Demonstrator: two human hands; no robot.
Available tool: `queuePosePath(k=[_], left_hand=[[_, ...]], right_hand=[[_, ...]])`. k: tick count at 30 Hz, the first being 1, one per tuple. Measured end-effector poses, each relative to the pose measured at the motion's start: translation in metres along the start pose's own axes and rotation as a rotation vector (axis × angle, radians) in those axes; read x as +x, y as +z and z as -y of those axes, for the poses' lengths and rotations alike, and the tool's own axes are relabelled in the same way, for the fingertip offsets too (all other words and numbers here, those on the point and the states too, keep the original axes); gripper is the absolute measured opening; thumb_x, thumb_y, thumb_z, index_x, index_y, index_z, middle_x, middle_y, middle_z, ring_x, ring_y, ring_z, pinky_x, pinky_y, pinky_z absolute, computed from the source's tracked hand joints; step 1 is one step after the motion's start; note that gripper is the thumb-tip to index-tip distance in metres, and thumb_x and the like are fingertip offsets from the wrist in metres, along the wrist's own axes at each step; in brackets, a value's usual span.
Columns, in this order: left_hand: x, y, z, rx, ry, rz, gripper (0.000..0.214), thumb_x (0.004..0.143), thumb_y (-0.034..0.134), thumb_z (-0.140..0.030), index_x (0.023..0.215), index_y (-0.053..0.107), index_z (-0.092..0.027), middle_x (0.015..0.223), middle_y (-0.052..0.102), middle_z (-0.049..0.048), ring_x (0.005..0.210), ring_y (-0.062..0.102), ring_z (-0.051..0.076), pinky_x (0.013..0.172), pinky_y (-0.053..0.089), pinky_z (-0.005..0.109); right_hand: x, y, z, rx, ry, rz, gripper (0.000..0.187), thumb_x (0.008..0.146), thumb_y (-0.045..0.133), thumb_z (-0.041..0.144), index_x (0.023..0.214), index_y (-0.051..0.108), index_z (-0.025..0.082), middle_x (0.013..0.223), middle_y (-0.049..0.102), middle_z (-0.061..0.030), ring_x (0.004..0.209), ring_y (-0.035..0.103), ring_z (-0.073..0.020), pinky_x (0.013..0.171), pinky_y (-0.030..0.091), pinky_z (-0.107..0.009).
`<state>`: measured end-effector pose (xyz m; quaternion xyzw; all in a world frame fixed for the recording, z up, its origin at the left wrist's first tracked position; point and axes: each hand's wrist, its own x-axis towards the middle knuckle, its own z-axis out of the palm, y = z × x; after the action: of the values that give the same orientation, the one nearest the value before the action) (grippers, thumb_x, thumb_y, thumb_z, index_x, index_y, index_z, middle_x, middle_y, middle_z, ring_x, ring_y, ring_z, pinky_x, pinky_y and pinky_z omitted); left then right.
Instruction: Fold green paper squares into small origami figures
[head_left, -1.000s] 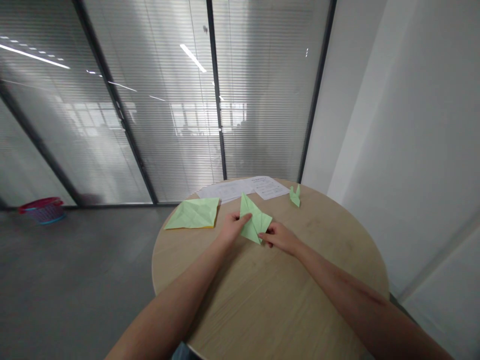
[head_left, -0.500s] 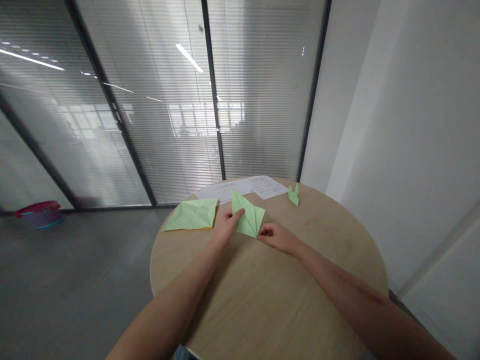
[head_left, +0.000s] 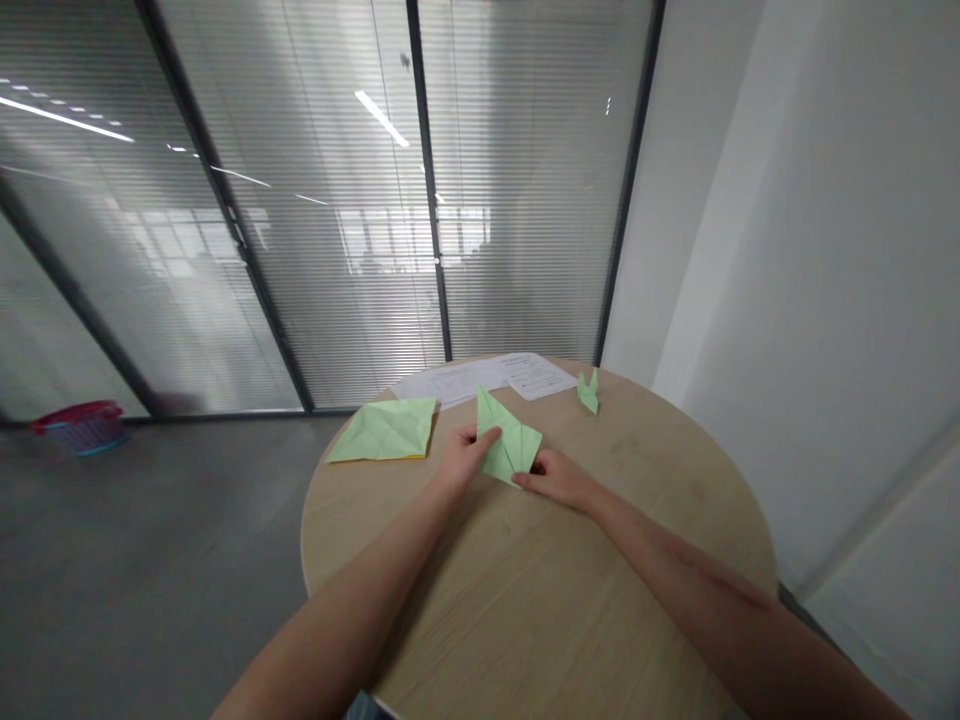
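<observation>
A light green sheet of origami paper [head_left: 507, 440], creased and partly folded, is held tilted over the round wooden table. My left hand [head_left: 463, 455] grips its left edge, thumb on the front and the other fingers behind. At the lower right corner my right hand [head_left: 553, 478] pinches the paper, with the thumb in front and the fingers partly hidden behind it. To the left lies a stack of green paper [head_left: 386, 428] with a yellow edge showing underneath. A small folded green paper figure [head_left: 589, 391] stands toward the back right.
Printed white sheets [head_left: 536, 376] lie at the far edge of the round table [head_left: 585, 600]. Behind it stands a glass partition with blinds [head_left: 525, 200], and a white wall [head_left: 840, 280] rises on the right. A red and blue basket [head_left: 82, 428] sits on the floor at left.
The held paper has shifted slightly right and down, together with my left hand. My right hand has come round the corner, its fingers now behind the paper.
</observation>
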<state>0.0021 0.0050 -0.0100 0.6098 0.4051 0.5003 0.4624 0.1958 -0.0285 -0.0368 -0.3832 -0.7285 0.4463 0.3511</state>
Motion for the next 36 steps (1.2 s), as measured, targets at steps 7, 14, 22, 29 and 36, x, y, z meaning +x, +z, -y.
queuePosePath(k=[7,14,22,29,36], left_hand=[[0.001,-0.003,0.001,-0.012,0.017,-0.034,0.039,0.069,0.072,-0.049,0.080,0.073,-0.012,0.077,0.072,0.0070,0.066,0.062,0.019,0.061,0.046,0.027],[0.001,-0.002,0.000,-0.024,0.014,-0.062,0.037,0.069,0.071,-0.047,0.083,0.073,-0.012,0.078,0.072,0.0065,0.065,0.062,0.019,0.060,0.046,0.027],[0.000,-0.004,-0.005,-0.050,0.015,-0.111,0.033,0.069,0.071,-0.046,0.078,0.072,-0.014,0.077,0.072,0.0051,0.064,0.061,0.019,0.058,0.046,0.027],[0.001,-0.007,-0.010,-0.072,0.044,-0.144,0.032,0.069,0.071,-0.044,0.078,0.071,-0.014,0.076,0.071,0.0047,0.065,0.060,0.018,0.060,0.045,0.027],[0.000,-0.009,-0.015,-0.129,0.063,-0.167,0.034,0.068,0.074,-0.044,0.079,0.071,-0.013,0.077,0.071,0.0051,0.063,0.059,0.016,0.060,0.045,0.026]], right_hand=[[-0.001,-0.002,-0.001,-0.019,0.021,-0.074,0.026,0.080,0.065,0.038,0.084,0.066,0.013,0.067,0.058,-0.0001,0.059,0.047,-0.0106,0.054,0.035,-0.020],[-0.002,-0.001,0.002,0.004,0.063,-0.086,0.022,0.078,0.065,0.035,0.082,0.064,0.014,0.061,0.052,0.0025,0.051,0.039,-0.0083,0.050,0.030,-0.020],[-0.002,-0.002,0.001,0.036,0.084,-0.079,0.022,0.077,0.065,0.035,0.074,0.056,0.016,0.059,0.050,0.0040,0.050,0.042,-0.0079,0.048,0.030,-0.020],[-0.003,-0.002,0.004,-0.012,0.091,-0.073,0.024,0.079,0.063,0.037,0.073,0.053,0.016,0.055,0.047,0.0052,0.046,0.040,-0.0071,0.045,0.027,-0.020],[-0.004,-0.002,0.004,-0.011,0.091,-0.084,0.020,0.080,0.062,0.035,0.078,0.055,0.016,0.059,0.049,0.0043,0.048,0.042,-0.0068,0.044,0.030,-0.018]])
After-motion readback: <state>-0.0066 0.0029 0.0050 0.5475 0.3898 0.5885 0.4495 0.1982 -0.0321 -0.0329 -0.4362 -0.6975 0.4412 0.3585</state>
